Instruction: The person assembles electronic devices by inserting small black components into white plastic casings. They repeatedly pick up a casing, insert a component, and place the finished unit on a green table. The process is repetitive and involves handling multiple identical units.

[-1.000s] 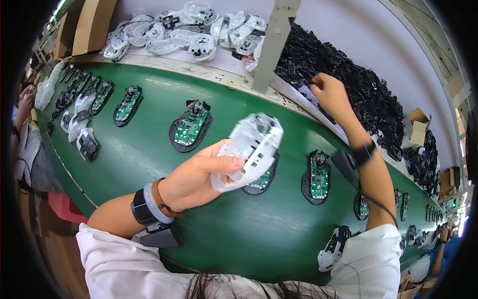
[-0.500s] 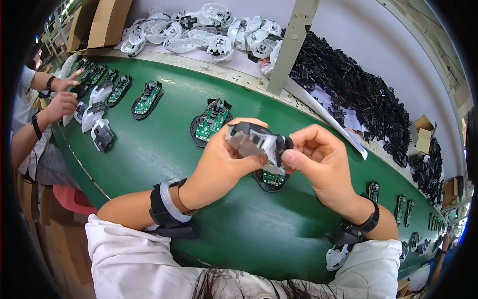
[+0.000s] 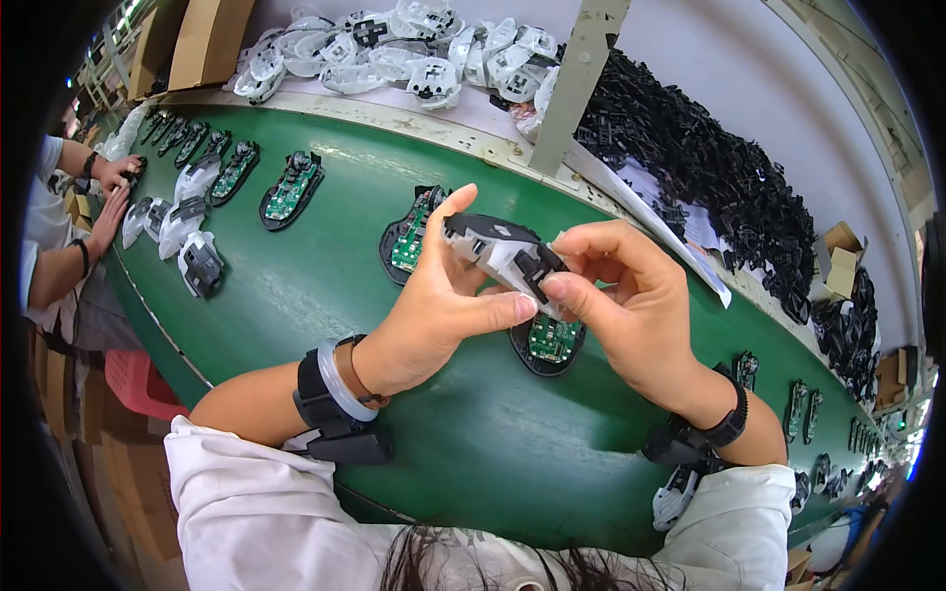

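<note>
My left hand (image 3: pixel 419 320) grips a white mouse shell (image 3: pixel 501 266) with a dark top, holding it tilted above the table between thumb and fingers. A small black plastic part (image 3: pixel 535 264) lies against the shell's side. My right hand (image 3: pixel 636 320) is closed there, thumb and index finger pinching at this part; its exact fit is partly hidden by the fingertips. Just below the shell, a mouse base with a green circuit board (image 3: pixel 554 340) rests on the table. Another such base (image 3: pixel 404 251) lies behind my left hand, partly covered by it.
The green table (image 3: pixel 473 424) carries more bases (image 3: pixel 292 192) and several white shells (image 3: pixel 200 264) at left, near a co-worker's hands (image 3: pixel 110 212). White shells (image 3: pixel 394 64) and black parts (image 3: pixel 680 148) are heaped on the back shelf, split by a metal post (image 3: pixel 576 89).
The shell has tilted, showing more of its side, and the black part has come to lie against it. My left index finger has lifted. The co-worker's hands have shifted.
</note>
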`<state>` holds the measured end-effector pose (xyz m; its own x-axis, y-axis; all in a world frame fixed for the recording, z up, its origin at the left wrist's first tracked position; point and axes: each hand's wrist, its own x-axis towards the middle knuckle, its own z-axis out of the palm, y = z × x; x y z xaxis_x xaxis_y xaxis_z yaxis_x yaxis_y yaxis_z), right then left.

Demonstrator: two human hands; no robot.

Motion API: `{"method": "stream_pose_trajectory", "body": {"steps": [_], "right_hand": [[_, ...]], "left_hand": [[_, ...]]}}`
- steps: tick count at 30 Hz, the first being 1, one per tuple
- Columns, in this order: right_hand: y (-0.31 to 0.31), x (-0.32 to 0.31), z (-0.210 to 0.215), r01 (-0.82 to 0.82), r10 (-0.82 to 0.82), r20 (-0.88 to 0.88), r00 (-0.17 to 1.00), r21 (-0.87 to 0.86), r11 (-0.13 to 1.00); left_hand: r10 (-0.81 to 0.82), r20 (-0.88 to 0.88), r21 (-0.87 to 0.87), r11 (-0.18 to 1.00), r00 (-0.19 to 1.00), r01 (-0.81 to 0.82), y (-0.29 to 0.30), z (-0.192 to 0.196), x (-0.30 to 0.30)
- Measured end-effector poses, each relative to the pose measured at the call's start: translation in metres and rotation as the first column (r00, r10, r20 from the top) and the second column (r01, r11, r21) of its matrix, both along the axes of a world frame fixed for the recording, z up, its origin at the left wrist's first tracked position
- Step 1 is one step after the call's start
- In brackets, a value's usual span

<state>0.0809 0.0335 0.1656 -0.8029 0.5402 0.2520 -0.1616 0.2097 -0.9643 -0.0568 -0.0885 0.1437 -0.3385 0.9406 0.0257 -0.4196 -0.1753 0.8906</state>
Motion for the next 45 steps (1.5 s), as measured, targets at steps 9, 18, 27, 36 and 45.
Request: {"method": "stream_pose_trajectory", "body": {"steps": [9,18,27,36,45], "right_hand": [[0.006,-0.012,-0.005,0.102,-0.145,0.065,0.987,0.435,0.894],[0.000,-0.007,-0.006,-0.207,0.220,0.155,0.963,-0.094,0.974],[-0.007,-0.004,-0.005,-0.223,0.216,0.065,0.974,0.126,0.967],[-0.039,0.127,0.016,-0.132,-0.149,0.612,0.777,0.390,0.911],[0.015,0.145,0.016,0.181,-0.500,0.359,0.788,0.641,0.746]], "left_hand": [[0.026,-0.016,-0.009,1.000,1.000,-0.026,0.003,-0.004,0.000],[0.041,0.000,-0.021,0.999,0.999,-0.041,-0.002,-0.003,-0.004],[-0.009,-0.195,0.048,0.999,0.981,0.019,-0.004,0.003,-0.004],[-0.416,-0.294,-0.251,0.902,0.860,0.351,-0.019,0.015,0.021],[-0.502,-0.319,-0.392,0.842,0.804,0.371,-0.023,0.016,0.019]]}}
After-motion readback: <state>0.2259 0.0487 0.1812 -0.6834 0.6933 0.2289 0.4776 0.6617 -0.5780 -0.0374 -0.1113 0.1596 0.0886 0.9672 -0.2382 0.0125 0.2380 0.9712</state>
